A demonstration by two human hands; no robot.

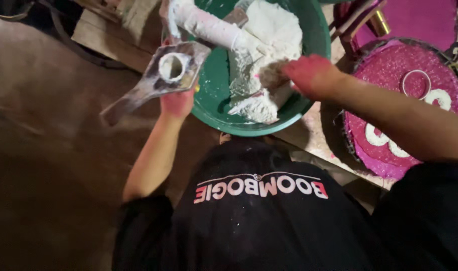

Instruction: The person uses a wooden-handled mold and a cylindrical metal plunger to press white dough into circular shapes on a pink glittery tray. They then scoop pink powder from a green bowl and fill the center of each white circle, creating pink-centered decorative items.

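Below, left hand [177, 103] gripping funnel-shaped mould [161, 75].

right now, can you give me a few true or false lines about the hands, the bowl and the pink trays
1. The left hand holds a funnel-shaped metal tool beside the green bowl. True.
2. The bowl is filled with pink powder. False: it holds white powder.
3. The right hand is down in the powder at the bowl's near side. True.
4. The round pink tray lies to the left of the bowl. False: it lies to the right.
5. Both hands are clean. False: both are stained pink.
6. A white-coated tube lies in the bowl. True.
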